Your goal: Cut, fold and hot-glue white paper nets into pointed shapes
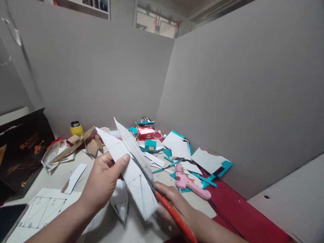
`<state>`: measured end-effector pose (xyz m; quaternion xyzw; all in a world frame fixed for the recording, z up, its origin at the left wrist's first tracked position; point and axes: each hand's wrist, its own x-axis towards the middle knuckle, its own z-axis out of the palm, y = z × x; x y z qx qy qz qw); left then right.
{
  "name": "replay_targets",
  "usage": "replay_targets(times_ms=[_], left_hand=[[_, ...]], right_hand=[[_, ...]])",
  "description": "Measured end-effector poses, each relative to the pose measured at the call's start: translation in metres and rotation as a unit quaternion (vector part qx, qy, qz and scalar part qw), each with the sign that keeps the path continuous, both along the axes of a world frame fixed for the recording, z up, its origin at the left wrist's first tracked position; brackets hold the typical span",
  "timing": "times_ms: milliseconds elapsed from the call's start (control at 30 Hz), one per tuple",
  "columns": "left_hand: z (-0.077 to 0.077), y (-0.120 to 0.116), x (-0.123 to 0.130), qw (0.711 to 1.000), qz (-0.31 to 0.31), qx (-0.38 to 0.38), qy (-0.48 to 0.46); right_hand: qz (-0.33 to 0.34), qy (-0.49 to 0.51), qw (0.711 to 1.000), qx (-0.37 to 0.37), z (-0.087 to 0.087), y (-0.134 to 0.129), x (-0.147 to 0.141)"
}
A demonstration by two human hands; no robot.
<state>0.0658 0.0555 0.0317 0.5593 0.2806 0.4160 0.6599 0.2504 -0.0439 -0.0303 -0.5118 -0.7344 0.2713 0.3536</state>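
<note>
My left hand [100,180] pinches a long white card piece [120,153] between thumb and fingers, holding it up off the table. Pencil lines run across the card, and its far end splits into two pointed strips. My right hand [178,204] is wrapped round orange-handled scissors [174,216]. Their dark blades lie along the card's length, between the two strips. How far apart the blades are, I cannot tell. Underneath, a smaller pointed white card piece [120,199] with drawn lines rests on the table.
Right of the hands lies a pink glue gun [188,184] among white and teal card scraps [178,145]. A pencil-drawn sheet [44,212] and a dark-screened device [11,221] are at left. Behind stand a black box [24,152] and a yellow jar [76,129]. Grey panels enclose the table.
</note>
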Motion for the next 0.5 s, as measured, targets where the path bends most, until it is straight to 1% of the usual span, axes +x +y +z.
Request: replay_targets(times_ms=[67,133,233,367,433,500], left_hand=[[0.003,0.001,-0.001,0.999,-0.037,-0.029,-0.027],[0.004,0.0,-0.001,0.998,-0.043,-0.038,-0.038],[-0.001,-0.003,0.002,1.0,-0.001,-0.019,-0.016],[-0.01,-0.006,0.005,0.998,0.059,0.02,0.008],[-0.012,-0.007,0.006,0.997,0.069,0.027,0.012],[-0.011,-0.007,0.005,0.997,0.067,0.027,0.018]], right_hand=[[0.012,-0.001,1.0,0.005,0.002,0.0,0.001],[0.012,-0.002,1.0,0.006,0.002,0.0,0.001],[-0.007,0.014,1.0,0.004,0.0,0.001,-0.002],[-0.045,0.03,0.998,-0.035,0.0,0.002,-0.006],[-0.055,0.033,0.997,-0.042,0.0,0.002,-0.007],[-0.05,0.045,0.997,-0.035,-0.002,0.001,-0.006]])
